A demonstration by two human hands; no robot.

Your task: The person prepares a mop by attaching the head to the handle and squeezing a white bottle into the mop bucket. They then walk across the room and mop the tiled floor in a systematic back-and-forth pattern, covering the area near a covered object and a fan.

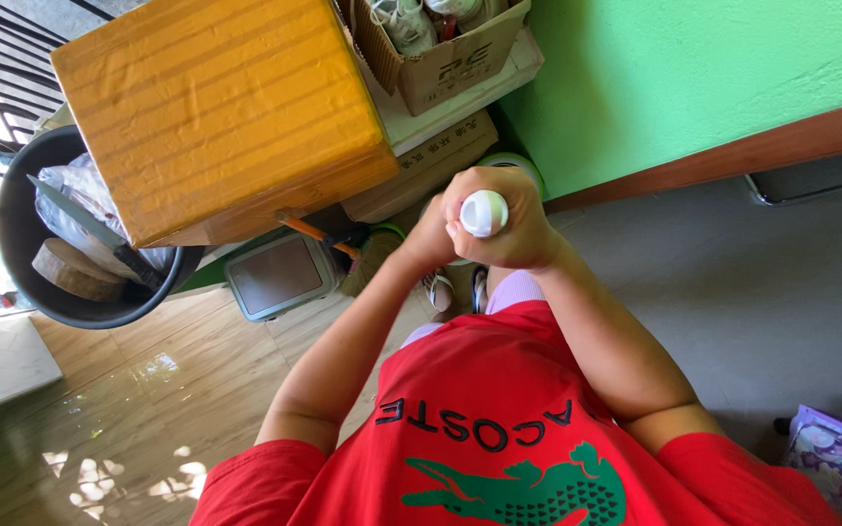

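Both my hands are wrapped round an upright stick whose rounded white end (483,212) points up at the camera. My right hand (518,234) is clenched round the top, just below the white end. My left hand (427,240) grips the same stick beside and slightly under it. The rest of the stick is hidden beneath my hands and my red shirt (499,409). My feet in sandals (439,289) show on the floor below the hands.
A big taped yellow-brown cardboard box (216,107) stands at upper left, over a black tub (21,273) holding a knife, a wood block and plastic bags. A small carton of shoes (445,63), a grey lidded box (280,276), a green wall (694,68), a purple bag (835,463).
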